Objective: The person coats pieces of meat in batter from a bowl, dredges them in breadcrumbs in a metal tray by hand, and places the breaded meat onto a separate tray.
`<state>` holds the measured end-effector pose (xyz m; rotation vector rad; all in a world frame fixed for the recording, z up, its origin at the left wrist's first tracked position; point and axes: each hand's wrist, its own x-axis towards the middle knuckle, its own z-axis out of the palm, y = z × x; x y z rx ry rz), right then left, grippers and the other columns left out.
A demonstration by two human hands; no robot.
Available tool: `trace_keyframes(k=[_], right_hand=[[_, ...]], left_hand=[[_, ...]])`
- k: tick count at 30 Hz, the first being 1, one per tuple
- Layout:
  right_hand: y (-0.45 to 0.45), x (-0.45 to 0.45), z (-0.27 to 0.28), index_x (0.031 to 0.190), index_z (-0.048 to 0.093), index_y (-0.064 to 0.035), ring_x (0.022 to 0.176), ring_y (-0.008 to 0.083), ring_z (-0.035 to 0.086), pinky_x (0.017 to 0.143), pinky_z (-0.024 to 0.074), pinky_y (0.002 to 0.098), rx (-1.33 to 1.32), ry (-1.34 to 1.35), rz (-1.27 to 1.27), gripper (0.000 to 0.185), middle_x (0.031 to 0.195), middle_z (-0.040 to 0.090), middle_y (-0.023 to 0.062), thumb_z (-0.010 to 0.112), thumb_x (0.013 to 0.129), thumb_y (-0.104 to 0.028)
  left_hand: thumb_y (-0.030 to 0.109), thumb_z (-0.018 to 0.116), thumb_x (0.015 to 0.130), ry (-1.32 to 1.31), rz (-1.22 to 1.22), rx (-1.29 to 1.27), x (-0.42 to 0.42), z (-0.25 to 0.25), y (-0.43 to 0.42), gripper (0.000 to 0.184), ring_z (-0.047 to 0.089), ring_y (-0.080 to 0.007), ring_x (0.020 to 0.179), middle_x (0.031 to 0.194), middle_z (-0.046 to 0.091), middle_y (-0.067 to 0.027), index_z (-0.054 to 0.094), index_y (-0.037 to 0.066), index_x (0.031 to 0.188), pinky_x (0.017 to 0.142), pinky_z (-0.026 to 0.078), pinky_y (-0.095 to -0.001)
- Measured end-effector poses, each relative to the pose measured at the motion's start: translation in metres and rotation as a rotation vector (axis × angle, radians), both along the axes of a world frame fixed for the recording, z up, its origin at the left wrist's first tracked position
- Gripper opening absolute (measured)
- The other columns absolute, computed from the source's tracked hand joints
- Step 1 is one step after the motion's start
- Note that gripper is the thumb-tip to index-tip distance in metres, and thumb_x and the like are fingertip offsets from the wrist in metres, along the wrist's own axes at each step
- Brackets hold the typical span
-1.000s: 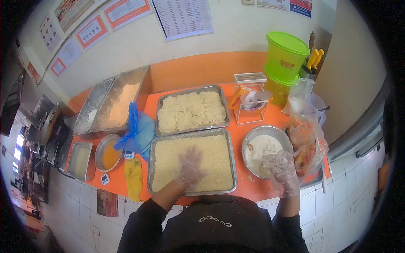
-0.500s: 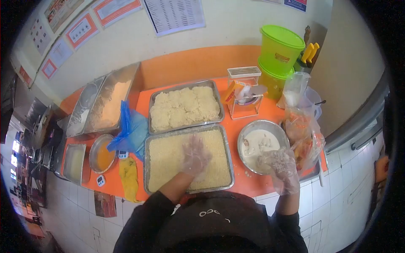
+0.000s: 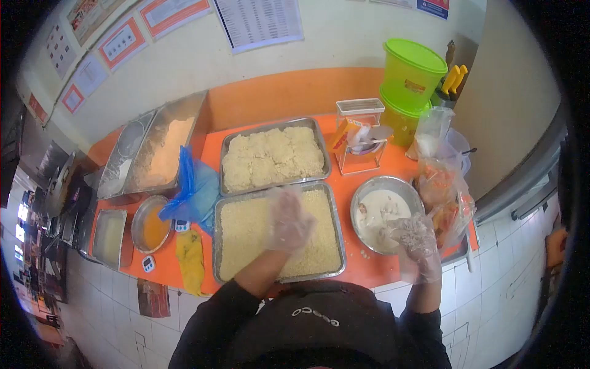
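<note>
My left hand [image 3: 289,221], in a clear plastic glove, is over a metal tray [image 3: 338,246] spread with pale crumbs [image 3: 246,237]. Its fingers are stretched out and slightly blurred, holding nothing I can see. At the right, my gloved right hand [image 3: 418,243] reaches over the near rim of a round metal bowl [image 3: 355,215]. White batter [image 3: 396,203] fills the bowl, with lumpy pieces [image 3: 372,206] partly sunk in it. Batter coats the curled right fingertips, which dip toward the liquid; what they pinch is hidden.
A second tray [image 3: 327,161] of crumb-coated pieces stands behind. To the left are a blue plastic bag [image 3: 200,184], a bowl of orange liquid [image 3: 153,230], a yellow cloth [image 3: 190,258] and deep metal bins [image 3: 200,120]. Filled plastic bags [image 3: 445,190] and green tubs [image 3: 412,80] stand right.
My left hand has lifted a little off the crumbs and blurs with motion. My right hand stays at the bowl's near edge, its fingers barely shifted. The whole view has moved slightly.
</note>
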<state>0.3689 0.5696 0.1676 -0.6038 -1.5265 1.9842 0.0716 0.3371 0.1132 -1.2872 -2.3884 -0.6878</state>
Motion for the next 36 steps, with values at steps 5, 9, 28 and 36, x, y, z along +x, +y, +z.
trace_keyframes(k=[5, 9, 28, 36], right_hand=[[-0.044, -0.016, 0.052, 0.127, 0.041, -0.0077, 0.107, 0.0243, 0.057, 0.088, 0.0505, 0.0382, 0.123, 0.195, 0.042, 0.052, 0.118, 0.054, 0.0118, 0.065, 0.081, -0.008], [-0.055, -0.019, 0.073, 0.119, 0.046, -0.0079, 0.111, 0.0262, 0.054, 0.094, 0.0451, 0.0417, -0.150, 0.218, -0.086, 0.053, 0.116, 0.056, 0.0124, 0.070, 0.072, -0.009], [0.003, -0.041, 0.011, 0.094, 0.068, -0.0058, 0.092, 0.0231, 0.060, 0.083, 0.0458, 0.0341, 0.618, -0.373, 0.058, 0.024, 0.095, 0.066, 0.0101, 0.068, 0.070, -0.005], [-0.007, -0.039, 0.025, 0.096, 0.067, -0.0056, 0.092, 0.0235, 0.060, 0.085, 0.0463, 0.0347, 0.693, -0.268, -0.023, 0.026, 0.095, 0.066, 0.0093, 0.067, 0.070, -0.003]], left_hand=[[0.042, 0.045, 0.089, -0.040, -0.035, -0.267, 0.004, -0.012, 0.000, 0.080, 0.001, -0.0403, 0.142, 0.152, 0.007, -0.0261, 0.014, -0.007, 0.144, 0.111, -0.004, -0.0555], [0.036, 0.047, 0.089, -0.156, -0.051, 0.245, -0.023, -0.003, -0.006, 0.080, -0.002, -0.0386, 0.142, 0.152, 0.003, -0.0266, 0.011, -0.008, 0.144, 0.112, -0.005, -0.0534], [0.009, 0.056, 0.081, -0.222, 0.147, -0.724, 0.079, -0.009, -0.016, 0.017, 0.067, -0.0309, 0.077, 0.089, 0.068, -0.0166, 0.070, 0.001, 0.087, 0.066, 0.053, -0.0406], [0.021, 0.061, 0.076, -0.504, -0.028, -0.450, 0.009, 0.093, -0.032, 0.021, 0.066, -0.0350, 0.084, 0.083, 0.067, -0.0204, 0.071, 0.004, 0.082, 0.073, 0.053, -0.0435]])
